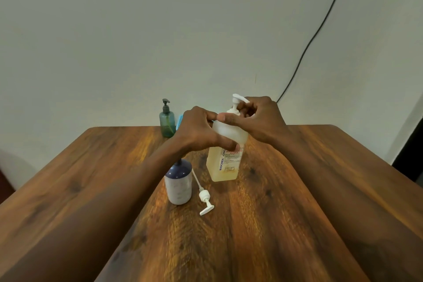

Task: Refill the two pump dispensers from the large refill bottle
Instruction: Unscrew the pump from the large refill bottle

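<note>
The large refill bottle [225, 162], translucent with yellowish liquid and a white pump on top, stands upright mid-table. My left hand [199, 131] grips its upper body from the left. My right hand [258, 117] curls round the white pump collar at its neck. A white dispenser with a dark blue shoulder [178, 182] stands open in front, partly behind my left forearm. Its removed white pump with tube [203, 197] lies on the table beside it. A green dispenser with a dark pump [167, 122] stands at the far edge.
The wooden table [229, 236] stretches toward me. A light blue object [179, 121] shows behind my left hand near the green dispenser. A black cable [315, 39] runs down the wall at the back right.
</note>
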